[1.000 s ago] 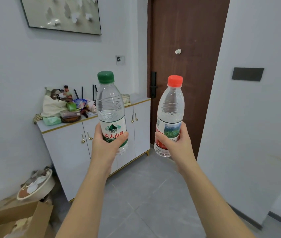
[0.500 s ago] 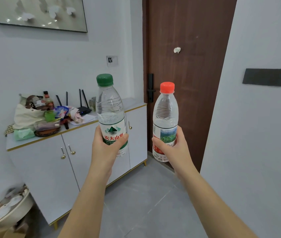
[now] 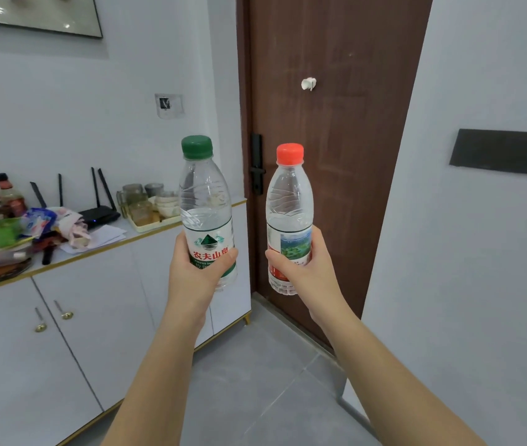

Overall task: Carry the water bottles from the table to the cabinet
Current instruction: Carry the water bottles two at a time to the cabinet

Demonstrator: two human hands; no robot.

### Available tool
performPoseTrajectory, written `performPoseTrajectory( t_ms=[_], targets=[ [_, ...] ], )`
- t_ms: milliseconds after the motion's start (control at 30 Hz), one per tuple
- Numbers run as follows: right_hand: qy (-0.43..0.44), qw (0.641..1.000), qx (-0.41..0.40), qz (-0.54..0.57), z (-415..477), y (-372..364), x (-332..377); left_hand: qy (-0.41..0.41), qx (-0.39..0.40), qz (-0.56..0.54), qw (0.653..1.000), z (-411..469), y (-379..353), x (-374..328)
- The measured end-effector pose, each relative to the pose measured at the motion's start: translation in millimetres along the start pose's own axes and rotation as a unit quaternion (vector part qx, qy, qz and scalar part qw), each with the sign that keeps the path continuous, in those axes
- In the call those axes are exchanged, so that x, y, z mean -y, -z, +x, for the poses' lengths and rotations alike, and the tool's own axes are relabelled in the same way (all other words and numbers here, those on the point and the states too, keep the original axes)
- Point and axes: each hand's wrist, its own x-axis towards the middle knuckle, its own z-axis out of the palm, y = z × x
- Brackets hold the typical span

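Note:
I hold two clear water bottles upright in front of me. My left hand (image 3: 194,272) grips the green-capped bottle (image 3: 205,201) around its lower label. My right hand (image 3: 307,272) grips the smaller red-capped bottle (image 3: 289,201) near its base. Both bottles hang in the air just off the right end of the white cabinet (image 3: 94,297), whose gold-edged top lies to my left at about hand height. Its doors are shut.
The cabinet top carries a black router (image 3: 99,214), a tray of glasses and cups (image 3: 149,207), papers and a pile of bags and packets (image 3: 1,233) at the left. A brown door (image 3: 329,156) stands straight ahead, a white wall on the right, grey tiled floor below.
The view has moved closer to the cabinet, which now sits larger and further left. Both bottles stay upright in my hands, the tray of glasses now showing behind the green-capped one.

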Motion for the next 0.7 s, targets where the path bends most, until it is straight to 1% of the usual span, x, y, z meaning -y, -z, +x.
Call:
performPoseTrajectory(
  t_ms=[267,533,700],
  targets=[
    [-0.008,1.0,0.019,-0.003,107,35,-57,0.005,-0.001,-0.008,1.0,83,-74,58],
    [-0.021,0.998,0.05,0.012,224,52,-108,0.015,-0.045,-0.007,0.999,180,-128,94],
    [-0.02,0.998,0.054,0.026,281,61,-129,0.012,-0.063,0.006,0.998,216,-146,111]
  ],
)
